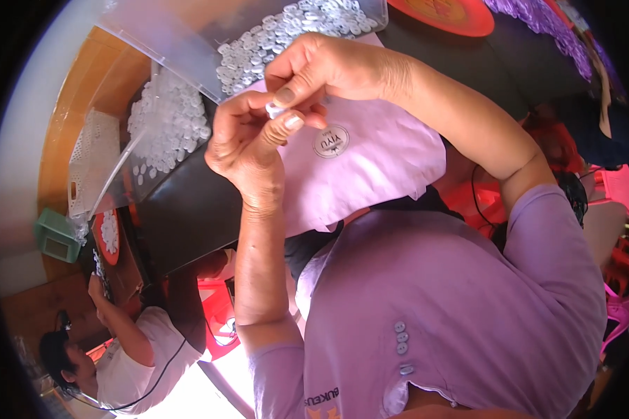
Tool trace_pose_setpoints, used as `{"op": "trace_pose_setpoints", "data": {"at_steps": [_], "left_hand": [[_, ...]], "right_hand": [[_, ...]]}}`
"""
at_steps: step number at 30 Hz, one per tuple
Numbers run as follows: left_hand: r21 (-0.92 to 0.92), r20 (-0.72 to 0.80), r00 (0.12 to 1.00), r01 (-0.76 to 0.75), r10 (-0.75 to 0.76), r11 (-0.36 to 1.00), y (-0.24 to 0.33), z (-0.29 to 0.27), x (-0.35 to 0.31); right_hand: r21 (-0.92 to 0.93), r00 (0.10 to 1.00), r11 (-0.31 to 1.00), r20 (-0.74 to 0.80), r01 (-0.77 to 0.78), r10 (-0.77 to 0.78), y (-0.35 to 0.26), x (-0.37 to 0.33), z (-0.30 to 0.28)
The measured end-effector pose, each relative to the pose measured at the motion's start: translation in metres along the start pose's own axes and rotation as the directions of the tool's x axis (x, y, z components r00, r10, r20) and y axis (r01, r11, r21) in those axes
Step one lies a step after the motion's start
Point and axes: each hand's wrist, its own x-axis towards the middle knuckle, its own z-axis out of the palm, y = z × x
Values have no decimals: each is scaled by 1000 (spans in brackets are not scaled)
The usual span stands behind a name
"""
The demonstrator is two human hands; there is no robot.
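Observation:
A small white plastic piece [273,110] is pinched between the fingertips of both my hands. My left hand [248,143] is closed on it from below, thumb and index finger pressed against it. From above, my right hand [328,70] grips the same piece with thumb and bent fingers. Much of the piece is covered by fingertips, so its full shape cannot be made out. Just beyond my hands, a clear plastic bin [168,42] holds many loose small white oval pieces [286,35]. Pink cloth [370,153] with a round printed mark lies beneath my hands.
To the left, more white pieces [168,126] sit in a clear container beside a white perforated basket [94,160]. A green box [57,236] and red plate [107,237] are farther left, near a seated person [140,356]. An orange-red plate [444,14] stands at the far right.

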Motion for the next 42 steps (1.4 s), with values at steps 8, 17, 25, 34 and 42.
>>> {"op": "trace_pose_setpoints", "data": {"at_steps": [8, 17, 25, 34, 42], "left_hand": [[-55, 11, 1000, -24, 25, 998, -3, -1, 2], [-91, 4, 1000, 23, -23, 996, -3, 4, 3], [40, -91, 996, 10, -7, 999, 1, 2, 6], [627, -284, 858, -171, 427, 760, 91, -23, 81], [789, 104, 909, -323, 403, 523, 50, -25, 57]], "right_hand": [[5, 1000, 1000, 6, 9, -9, 1, 1, 4], [-120, 998, 991, 9, 59, -58, -6, 0, -1], [-273, 993, 959, -64, 77, -98, -8, 3, -3], [-206, 846, 975, -501, 88, -182, -17, 2, -25], [-102, 785, 968, -568, 231, -247, -20, 4, -18]]}}
